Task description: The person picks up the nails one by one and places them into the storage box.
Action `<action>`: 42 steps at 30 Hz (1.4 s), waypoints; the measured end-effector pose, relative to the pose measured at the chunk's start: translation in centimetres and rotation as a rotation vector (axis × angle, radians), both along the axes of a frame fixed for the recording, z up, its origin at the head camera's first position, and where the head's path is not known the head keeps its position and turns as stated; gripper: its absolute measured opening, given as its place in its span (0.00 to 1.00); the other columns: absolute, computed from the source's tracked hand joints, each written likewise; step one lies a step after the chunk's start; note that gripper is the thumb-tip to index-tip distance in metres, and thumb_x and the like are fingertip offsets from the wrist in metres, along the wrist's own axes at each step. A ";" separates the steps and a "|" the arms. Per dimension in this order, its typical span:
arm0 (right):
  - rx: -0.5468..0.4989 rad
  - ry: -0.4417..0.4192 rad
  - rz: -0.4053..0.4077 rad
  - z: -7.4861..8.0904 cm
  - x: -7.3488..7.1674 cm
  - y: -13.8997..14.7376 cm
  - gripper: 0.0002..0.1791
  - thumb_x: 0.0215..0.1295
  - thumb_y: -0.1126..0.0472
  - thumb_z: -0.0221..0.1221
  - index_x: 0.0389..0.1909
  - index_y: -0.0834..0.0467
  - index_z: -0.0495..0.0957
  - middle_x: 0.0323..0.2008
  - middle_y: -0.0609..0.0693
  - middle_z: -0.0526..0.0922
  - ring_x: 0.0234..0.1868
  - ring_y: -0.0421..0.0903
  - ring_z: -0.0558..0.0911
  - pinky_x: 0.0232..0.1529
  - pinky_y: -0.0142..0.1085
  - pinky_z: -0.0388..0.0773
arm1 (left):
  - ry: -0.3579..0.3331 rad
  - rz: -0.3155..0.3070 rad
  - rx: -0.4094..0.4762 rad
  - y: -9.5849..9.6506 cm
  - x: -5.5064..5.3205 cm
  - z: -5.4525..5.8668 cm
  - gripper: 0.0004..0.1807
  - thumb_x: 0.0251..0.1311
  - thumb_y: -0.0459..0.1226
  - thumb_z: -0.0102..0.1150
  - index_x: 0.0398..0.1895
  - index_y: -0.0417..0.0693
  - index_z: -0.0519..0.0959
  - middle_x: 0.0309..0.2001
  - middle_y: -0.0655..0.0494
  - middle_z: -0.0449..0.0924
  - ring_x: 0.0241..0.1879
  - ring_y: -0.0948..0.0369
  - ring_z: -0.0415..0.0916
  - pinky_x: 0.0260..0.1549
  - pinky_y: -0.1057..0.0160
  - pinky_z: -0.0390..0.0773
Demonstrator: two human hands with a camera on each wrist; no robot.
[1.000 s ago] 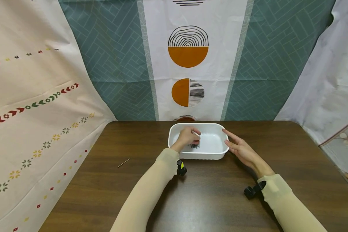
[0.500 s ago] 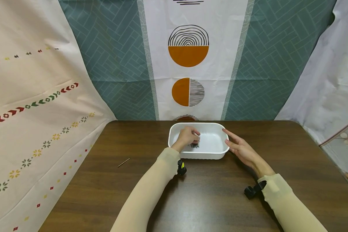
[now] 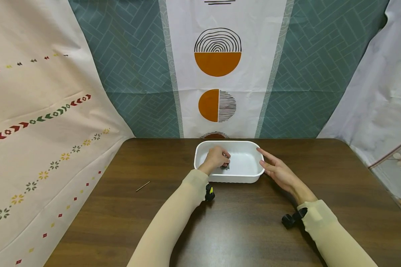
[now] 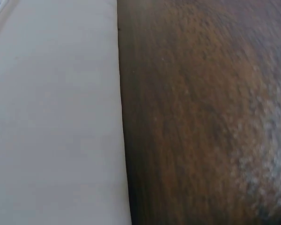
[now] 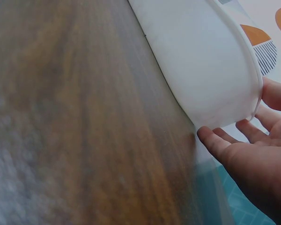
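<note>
In the head view my left hand (image 3: 216,157) reaches over the near left rim into a white plastic tray (image 3: 245,163). Its thumb and fingers are bent down around several thin, dark, nail-like metal pieces (image 3: 225,167) on the tray floor. The fingers hide part of them, and I cannot tell whether one is pinched. My right hand (image 3: 279,174) is at the tray's right end, its fairly straight fingers spread along the rim and outer wall. The right wrist view shows those fingers (image 5: 215,140) against the tray's end (image 5: 210,61). In the left wrist view only the tray's side wall (image 4: 56,117) shows.
A single thin, nail-like piece (image 3: 143,186) lies on the brown wooden table (image 3: 240,222), left of the tray. Patterned cloth (image 3: 140,74) hangs behind the table's far edge. Black straps with cameras (image 3: 209,193) sit at both wrists.
The left fingers shift slightly in the tray, over the nail-like pieces, which show a little differently beneath them. The right hand and the tray stay where they were.
</note>
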State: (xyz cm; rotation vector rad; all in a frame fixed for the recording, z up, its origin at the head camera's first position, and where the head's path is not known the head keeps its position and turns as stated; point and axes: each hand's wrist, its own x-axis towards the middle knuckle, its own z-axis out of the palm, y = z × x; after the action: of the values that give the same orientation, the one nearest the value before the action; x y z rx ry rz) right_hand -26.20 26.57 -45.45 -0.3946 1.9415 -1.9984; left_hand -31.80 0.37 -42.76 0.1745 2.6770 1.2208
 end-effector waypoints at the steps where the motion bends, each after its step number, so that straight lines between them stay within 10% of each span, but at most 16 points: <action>1: 0.000 0.001 0.000 0.0 0.0 0.0 0.38 0.83 0.57 0.51 0.85 0.56 0.44 0.84 0.57 0.34 0.81 0.58 0.48 0.63 0.22 0.70 | -0.002 0.001 0.002 0.0 0.0 0.0 0.07 0.63 0.29 0.71 0.44 0.40 0.89 0.28 0.54 0.86 0.19 0.67 0.77 0.22 0.74 0.71; 10: -0.002 -0.002 -0.007 0.0 0.0 0.0 0.38 0.83 0.59 0.51 0.85 0.57 0.45 0.84 0.57 0.35 0.81 0.60 0.48 0.63 0.23 0.70 | 0.030 -0.041 0.063 -0.2 -0.4 0.0 0.09 0.68 0.32 0.66 0.48 0.41 0.89 0.37 0.49 0.88 0.24 0.59 0.82 0.24 0.70 0.75; 21: -0.012 -0.004 -0.012 -0.2 0.0 0.1 0.37 0.83 0.60 0.51 0.85 0.57 0.45 0.84 0.56 0.35 0.81 0.59 0.49 0.64 0.24 0.70 | -0.016 -0.075 0.378 -1.7 -0.5 2.3 0.14 0.75 0.34 0.57 0.58 0.37 0.83 0.50 0.36 0.82 0.44 0.45 0.82 0.43 0.53 0.88; 30: -0.002 0.007 0.002 -0.4 -0.1 0.2 0.38 0.83 0.58 0.50 0.85 0.57 0.43 0.84 0.57 0.35 0.81 0.60 0.49 0.64 0.24 0.70 | -0.075 -0.042 0.490 -6.3 -0.5 3.8 0.17 0.79 0.37 0.54 0.63 0.39 0.80 0.52 0.40 0.79 0.57 0.37 0.77 0.46 0.57 0.87; 42: -0.008 0.006 0.000 -0.1 -0.1 0.1 0.38 0.83 0.58 0.51 0.85 0.56 0.44 0.84 0.56 0.35 0.81 0.60 0.49 0.64 0.25 0.71 | -0.056 -0.056 0.437 -14.6 1.2 5.0 0.16 0.78 0.37 0.54 0.62 0.40 0.80 0.53 0.38 0.78 0.44 0.52 0.79 0.52 0.51 0.85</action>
State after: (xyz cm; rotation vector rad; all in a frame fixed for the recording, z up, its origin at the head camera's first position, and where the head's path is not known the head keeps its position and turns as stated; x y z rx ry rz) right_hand -26.29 26.63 -45.55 -0.4029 1.9372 -2.0082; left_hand -30.62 -14.22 -37.73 0.2699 2.3058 1.7459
